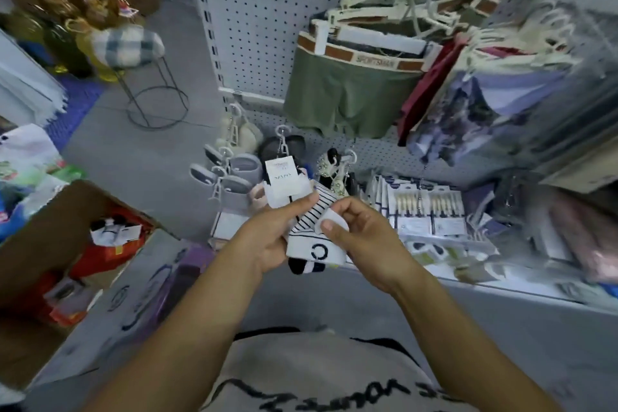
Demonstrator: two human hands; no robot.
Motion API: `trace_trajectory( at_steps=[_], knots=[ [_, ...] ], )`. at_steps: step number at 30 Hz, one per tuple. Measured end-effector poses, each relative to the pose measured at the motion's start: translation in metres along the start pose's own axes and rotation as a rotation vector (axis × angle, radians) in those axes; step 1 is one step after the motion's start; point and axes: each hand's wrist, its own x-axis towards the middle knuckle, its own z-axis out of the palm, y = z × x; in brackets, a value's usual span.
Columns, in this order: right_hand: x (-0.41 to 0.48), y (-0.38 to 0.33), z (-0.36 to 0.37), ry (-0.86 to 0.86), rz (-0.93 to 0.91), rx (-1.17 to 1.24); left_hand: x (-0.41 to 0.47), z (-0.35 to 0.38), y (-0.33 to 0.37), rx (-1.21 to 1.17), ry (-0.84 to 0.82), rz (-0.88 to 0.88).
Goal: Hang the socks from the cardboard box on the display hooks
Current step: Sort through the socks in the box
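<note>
- At centre frame, the left hand (267, 237) is curled round the striped socks (314, 244) from beneath, with its thumb pressed on their upper edge. The right hand (361, 237) pinches a white fold of the same pair between thumb and forefinger.
- The socks lie between both hands, low in front of the pegboard (261, 10). A white label card (287, 187) stands just above them and appears to be theirs. No hanger loop can be made out.
- Judgement: the pair is being readied for hanging. It would be best to square the card, find its loop, then lift it card-first.
- The nearest display hook (283, 130), above the card, already carries dark socks. Another hook (349, 155) to the right is also loaded, so the approach should be straight on to avoid knocking hung stock.
- Room is open below the hands. The shelf edge (501, 288) runs close at lower right.
- The cardboard box (43, 221), lower left, holds further pairs.
</note>
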Motion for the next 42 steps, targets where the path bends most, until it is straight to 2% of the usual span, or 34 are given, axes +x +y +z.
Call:
trace_trajectory(
  at_steps=[5, 10, 13, 15, 17, 19, 21, 24, 27, 30, 34, 39, 42],
  knots=[
    [-0.044, 0.016, -0.063, 0.052, 0.014, 0.04, 0.005, 0.054, -0.047, 0.051, -0.069, -0.021],
    [-0.071, 0.026, -0.109, 0.327, 0.163, 0.032, 0.006, 0.086, -0.067, 0.184, -0.195, 0.043],
    [-0.076, 0.014, -0.125, 0.322, 0.235, 0.118, 0.005, 0.097, -0.07, 0.332, -0.259, 0.083],
    [-0.077, 0.001, -0.126, 0.286, 0.197, 0.214, 0.003, 0.105, -0.069, 0.413, -0.315, 0.088],
    [-0.076, -0.009, -0.124, 0.338, 0.115, 0.268, 0.0, 0.112, -0.065, 0.469, -0.357, 0.106],
    [-0.074, -0.018, -0.121, 0.435, 0.039, 0.307, -0.001, 0.117, -0.058, 0.479, -0.338, 0.138],
    [-0.071, -0.026, -0.121, 0.519, -0.01, 0.332, -0.001, 0.123, -0.045, 0.453, -0.252, 0.158],
    [-0.068, -0.039, -0.125, 0.689, -0.086, 0.234, -0.002, 0.135, -0.022, 0.437, -0.158, 0.226],
    [-0.063, -0.055, -0.122, 0.833, -0.196, 0.045, -0.008, 0.152, -0.01, 0.49, -0.191, 0.27],
    [-0.053, -0.071, -0.104, 0.74, -0.267, -0.125, -0.009, 0.167, -0.004, 0.521, -0.261, 0.184],
    [-0.043, -0.083, -0.08, 0.507, -0.15, -0.075, -0.003, 0.171, 0.017, 0.395, -0.296, 0.061],
    [-0.039, -0.091, -0.081, 0.511, -0.129, -0.152, 0.017, 0.167, 0.035, 0.395, -0.322, 0.171],
    [-0.036, -0.095, -0.087, 0.553, -0.181, -0.061, 0.02, 0.166, 0.045, 0.344, -0.322, 0.135]
  ],
)
